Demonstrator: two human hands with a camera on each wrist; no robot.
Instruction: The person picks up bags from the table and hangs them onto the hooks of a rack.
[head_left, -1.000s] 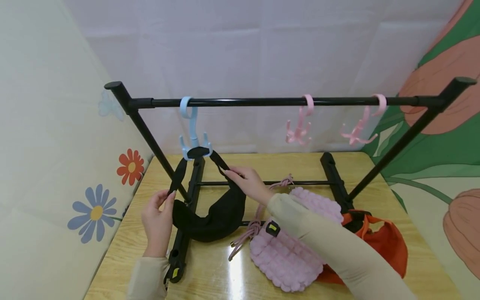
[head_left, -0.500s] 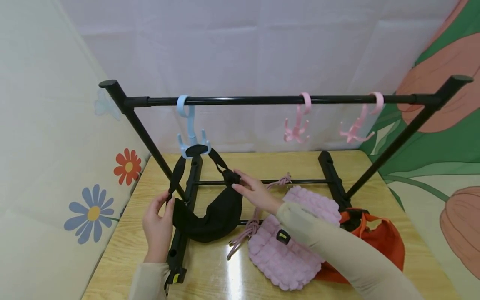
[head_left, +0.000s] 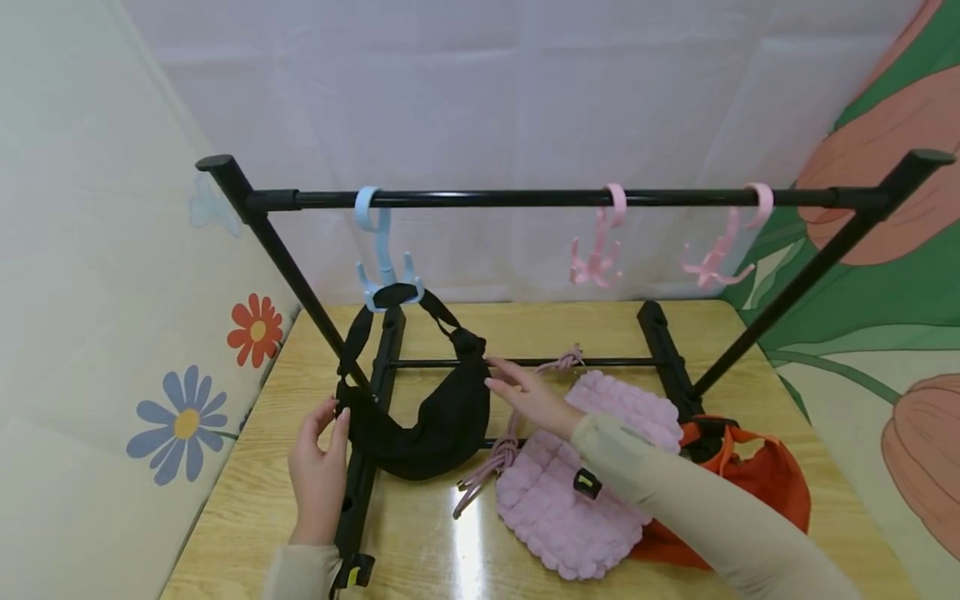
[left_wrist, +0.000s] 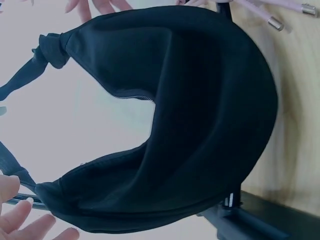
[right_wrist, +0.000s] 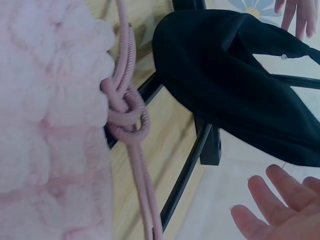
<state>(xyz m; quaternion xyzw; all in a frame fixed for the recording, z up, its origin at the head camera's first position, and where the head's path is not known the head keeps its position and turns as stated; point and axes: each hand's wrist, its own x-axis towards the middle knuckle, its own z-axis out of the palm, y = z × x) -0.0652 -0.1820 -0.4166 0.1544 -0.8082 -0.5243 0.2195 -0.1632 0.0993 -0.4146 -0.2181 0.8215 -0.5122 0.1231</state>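
A black crescent-shaped shoulder bag [head_left: 423, 437] hangs by its knotted strap from a light blue hook [head_left: 386, 275] on the black rack bar. My left hand [head_left: 318, 475] is at the bag's left end, fingers apart and loosely bent; the left wrist view shows its fingertips [left_wrist: 42, 222] beside the bag's corner. On the other side, my right hand [head_left: 536, 400] has its fingers extended towards the bag's right edge, just below the strap knot. The right wrist view shows those fingers [right_wrist: 265, 200] spread, with nothing between them.
Two pink hooks [head_left: 596, 258] hang farther right on the rack bar [head_left: 495, 198]. A puffy pink bag [head_left: 573, 517] with a knotted cord lies on the wooden table [head_left: 420, 533] under my right forearm. Beside it lies an orange bag [head_left: 772, 483].
My left hand has let go of the strap and moved down to the bag's end. My right hand has released the strap knot and drawn back right. The bag stays on the blue hook.
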